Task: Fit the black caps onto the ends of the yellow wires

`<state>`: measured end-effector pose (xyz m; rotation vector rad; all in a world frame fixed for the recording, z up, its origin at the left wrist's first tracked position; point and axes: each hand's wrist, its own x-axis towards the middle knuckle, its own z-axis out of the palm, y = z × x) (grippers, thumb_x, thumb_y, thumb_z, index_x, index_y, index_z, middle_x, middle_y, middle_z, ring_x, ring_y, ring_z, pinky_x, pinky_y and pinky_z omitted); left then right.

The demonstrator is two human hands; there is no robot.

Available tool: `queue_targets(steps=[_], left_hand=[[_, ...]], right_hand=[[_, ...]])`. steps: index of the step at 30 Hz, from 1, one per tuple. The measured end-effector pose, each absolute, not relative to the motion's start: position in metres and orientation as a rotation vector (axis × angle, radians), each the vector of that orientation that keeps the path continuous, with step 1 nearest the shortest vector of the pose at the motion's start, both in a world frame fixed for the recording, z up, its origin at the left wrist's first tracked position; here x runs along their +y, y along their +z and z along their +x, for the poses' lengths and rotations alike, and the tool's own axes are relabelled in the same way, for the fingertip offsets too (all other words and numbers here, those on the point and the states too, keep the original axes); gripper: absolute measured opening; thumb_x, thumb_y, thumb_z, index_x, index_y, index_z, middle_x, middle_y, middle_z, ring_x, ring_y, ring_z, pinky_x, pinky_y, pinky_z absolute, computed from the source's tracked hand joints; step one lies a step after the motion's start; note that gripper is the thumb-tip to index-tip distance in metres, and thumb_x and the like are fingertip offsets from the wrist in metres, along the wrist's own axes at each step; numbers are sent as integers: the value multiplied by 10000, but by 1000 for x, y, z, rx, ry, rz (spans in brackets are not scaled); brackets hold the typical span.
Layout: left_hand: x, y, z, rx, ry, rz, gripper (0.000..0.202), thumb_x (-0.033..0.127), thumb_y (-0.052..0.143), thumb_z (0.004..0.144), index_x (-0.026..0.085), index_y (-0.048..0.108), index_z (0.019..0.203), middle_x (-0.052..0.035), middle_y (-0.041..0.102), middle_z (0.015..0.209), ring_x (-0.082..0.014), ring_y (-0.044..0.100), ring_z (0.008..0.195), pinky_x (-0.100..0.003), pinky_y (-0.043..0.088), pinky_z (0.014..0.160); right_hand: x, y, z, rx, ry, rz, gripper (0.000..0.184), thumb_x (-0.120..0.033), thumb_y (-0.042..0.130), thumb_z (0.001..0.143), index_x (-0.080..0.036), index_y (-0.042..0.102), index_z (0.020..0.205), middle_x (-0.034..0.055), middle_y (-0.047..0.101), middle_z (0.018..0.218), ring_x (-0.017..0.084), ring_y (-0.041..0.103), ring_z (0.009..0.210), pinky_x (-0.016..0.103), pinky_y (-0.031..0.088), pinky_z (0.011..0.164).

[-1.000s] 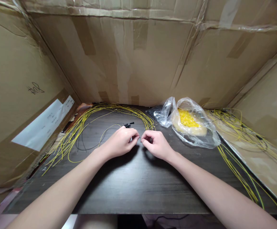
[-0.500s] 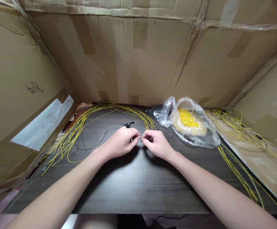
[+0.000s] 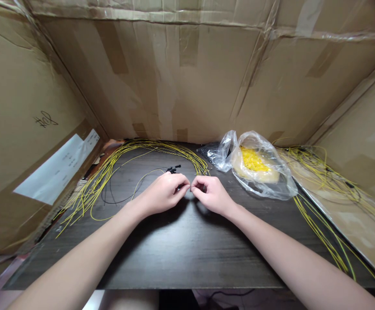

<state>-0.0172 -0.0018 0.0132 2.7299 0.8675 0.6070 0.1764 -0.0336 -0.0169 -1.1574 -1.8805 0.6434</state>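
Tiny piece (image 3: 190, 187) mid-tabletop (image 3: 181, 254), too small to identify | left hand (image 3: 163, 192) and right hand (image 3: 210, 195) both pinched shut on it, fingertips meeting | black connectors (image 3: 173, 168) just behind left knuckles | yellow wire bundle (image 3: 110, 165) arcs along far and left edges | plastic bag (image 3: 273, 185) of yellow bits near far right corner | cardboard walls (image 3: 187, 86) close round

Both forearms reach in from the lower corners toward mid-frame. The left hand (image 3: 164, 191) and right hand (image 3: 210, 194) meet, fingers curled, fingertips pinched together and touching.
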Motion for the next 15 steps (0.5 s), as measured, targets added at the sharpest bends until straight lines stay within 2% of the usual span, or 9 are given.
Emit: queue_targets(steps=[15], left_hand=[[3, 8, -18, 852, 637, 2750, 162, 247, 513, 964, 199, 662, 926, -22, 733, 880, -188, 654, 784, -320, 403, 761]], right_hand=[[-33, -17, 177, -1898, 650, -1140, 134, -148, 553, 804, -168, 574, 673, -29, 558, 633, 100, 473, 584, 221, 355, 571]])
